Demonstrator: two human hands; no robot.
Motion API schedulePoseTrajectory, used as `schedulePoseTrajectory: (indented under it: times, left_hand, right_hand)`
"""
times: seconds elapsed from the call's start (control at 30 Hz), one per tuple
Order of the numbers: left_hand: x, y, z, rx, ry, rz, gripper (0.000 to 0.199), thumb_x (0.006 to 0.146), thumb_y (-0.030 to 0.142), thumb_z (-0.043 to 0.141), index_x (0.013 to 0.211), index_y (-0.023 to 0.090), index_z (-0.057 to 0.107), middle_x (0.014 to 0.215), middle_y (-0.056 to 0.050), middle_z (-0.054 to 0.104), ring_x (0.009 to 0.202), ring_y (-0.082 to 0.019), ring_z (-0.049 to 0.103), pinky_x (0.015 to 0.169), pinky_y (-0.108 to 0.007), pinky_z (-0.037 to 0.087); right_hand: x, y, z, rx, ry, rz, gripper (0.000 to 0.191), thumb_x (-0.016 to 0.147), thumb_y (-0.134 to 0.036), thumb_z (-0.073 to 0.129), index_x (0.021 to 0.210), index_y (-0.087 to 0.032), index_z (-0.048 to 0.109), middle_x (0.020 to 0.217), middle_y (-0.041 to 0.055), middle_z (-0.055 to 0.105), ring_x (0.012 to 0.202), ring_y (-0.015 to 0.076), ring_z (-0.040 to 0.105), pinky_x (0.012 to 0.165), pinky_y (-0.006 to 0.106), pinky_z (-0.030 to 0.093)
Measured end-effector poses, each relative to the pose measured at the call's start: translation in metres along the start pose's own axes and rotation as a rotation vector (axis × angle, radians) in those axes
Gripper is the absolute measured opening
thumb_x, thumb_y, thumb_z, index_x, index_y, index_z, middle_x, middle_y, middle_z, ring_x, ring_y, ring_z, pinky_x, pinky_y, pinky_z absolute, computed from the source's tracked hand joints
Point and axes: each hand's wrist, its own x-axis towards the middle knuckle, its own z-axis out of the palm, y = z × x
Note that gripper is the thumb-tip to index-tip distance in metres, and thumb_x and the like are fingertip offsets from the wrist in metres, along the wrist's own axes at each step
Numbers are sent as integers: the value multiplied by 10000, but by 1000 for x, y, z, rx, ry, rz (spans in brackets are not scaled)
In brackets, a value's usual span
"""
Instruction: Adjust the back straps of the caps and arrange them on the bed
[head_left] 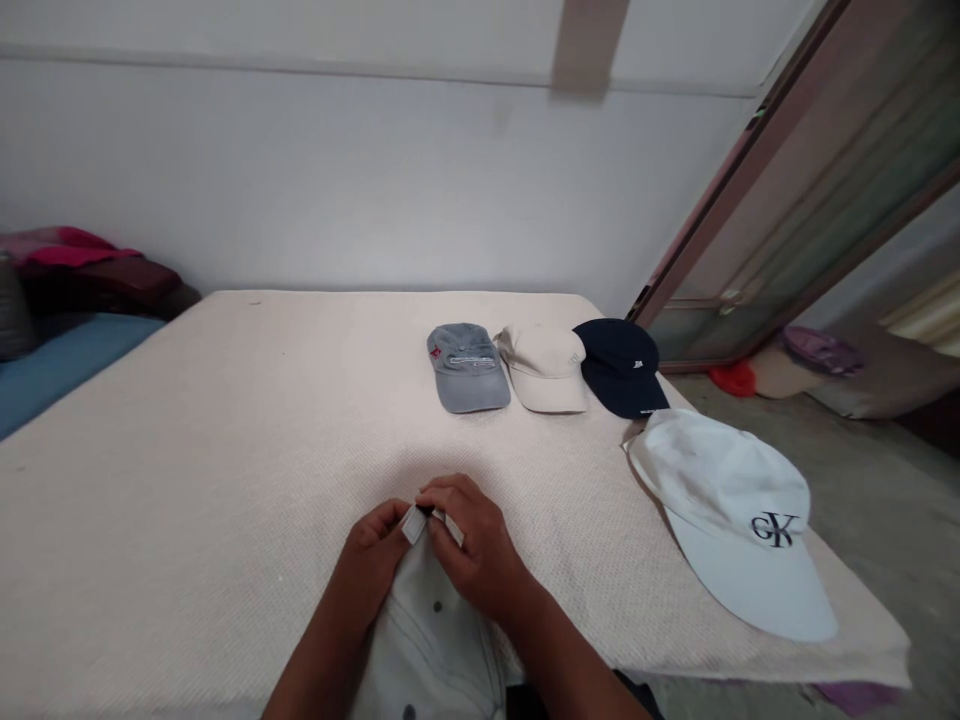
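Observation:
A light grey cap (435,650) with dark eyelets is held close to me at the table's front edge, its lower part cut off by the frame. My left hand (375,550) pinches the pale strap (413,525) at the cap's edge between thumb and fingers. On the other side, my right hand (476,545) is closed on the same strap, where a small dark piece shows between the fingertips. Beyond my hands lie a grey-blue cap (470,370), a beige cap (546,365) and a navy cap (619,365) in a row. Nearer on the right rests a white cap (724,480) with black letters.
All the caps lie on a table with a cream textured cover (225,480). A white wall (375,180) rises behind it. Folded cloths (97,270) and a blue surface (75,360) are at the left. A framed glass door (772,230) stands at the right.

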Motion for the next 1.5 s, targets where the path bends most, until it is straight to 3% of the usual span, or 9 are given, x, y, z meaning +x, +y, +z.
schedulePoseTrajectory:
  times: [0.2, 0.43, 0.7, 0.8, 0.97, 1.13, 1.27, 1.5]
  left_hand:
    - [-1, 3, 1, 81, 14, 72, 148, 704, 303, 680, 727, 168, 624, 641, 9, 585, 632, -165, 535, 617, -268, 407]
    - [-5, 6, 5, 160, 23, 102, 205, 747, 360, 651, 693, 166, 611, 653, 13, 563, 617, -142, 488, 597, -250, 387]
    - [-3, -1, 0, 68, -74, 12, 224, 763, 385, 647, 758, 163, 626, 644, 1, 595, 568, -128, 501, 565, -250, 378]
    - [-5, 0, 1, 50, -69, 4, 217, 751, 375, 660, 763, 158, 645, 624, 0, 596, 555, -127, 506, 559, -247, 377]
    - [-9, 6, 6, -63, -46, -43, 200, 687, 337, 714, 773, 157, 692, 613, -12, 628, 566, -139, 543, 574, -248, 396]
    - [-11, 6, 5, -187, -81, -91, 250, 620, 343, 760, 780, 155, 717, 621, -38, 671, 563, -147, 573, 564, -241, 412]
    - [-12, 7, 3, -253, -89, -109, 256, 611, 286, 766, 833, 166, 726, 638, -40, 693, 561, -154, 593, 585, -256, 436]
    - [-12, 10, 1, -347, -63, -49, 254, 619, 275, 743, 835, 143, 716, 685, -62, 710, 619, -203, 640, 609, -296, 469]
  right_hand:
    - [-1, -1, 5, 19, 2, 16, 322, 783, -112, 522, 1091, -200, 557, 1064, 100, 565, 1017, 211, 527, 888, 383, 437]
    - [-1, 1, 14, 70, 152, 68, 138, 863, -145, 475, 904, -196, 596, 936, 71, 598, 918, 182, 553, 830, 330, 440]
    - [-3, 6, 15, 362, 287, 369, 128, 868, -253, 500, 836, -183, 603, 750, 20, 586, 697, 140, 529, 651, 264, 420]
    - [1, 8, 12, 467, 331, 421, 171, 860, -296, 511, 767, -179, 593, 685, 7, 564, 644, 130, 497, 621, 256, 408]
    - [4, 7, 2, 455, 287, 414, 233, 863, -333, 498, 704, -186, 585, 674, 10, 552, 667, 142, 508, 647, 265, 413]
    - [2, 5, -7, 551, 70, 460, 314, 891, -382, 424, 813, -185, 656, 780, 44, 608, 800, 172, 566, 734, 288, 439]
    - [1, 9, -7, 765, -60, 568, 215, 823, -368, 557, 795, -168, 633, 652, 0, 557, 589, 109, 497, 569, 230, 390]
    - [2, 24, -3, 948, 102, 676, 80, 715, -228, 632, 736, -166, 587, 487, -54, 469, 441, 77, 389, 456, 209, 285]
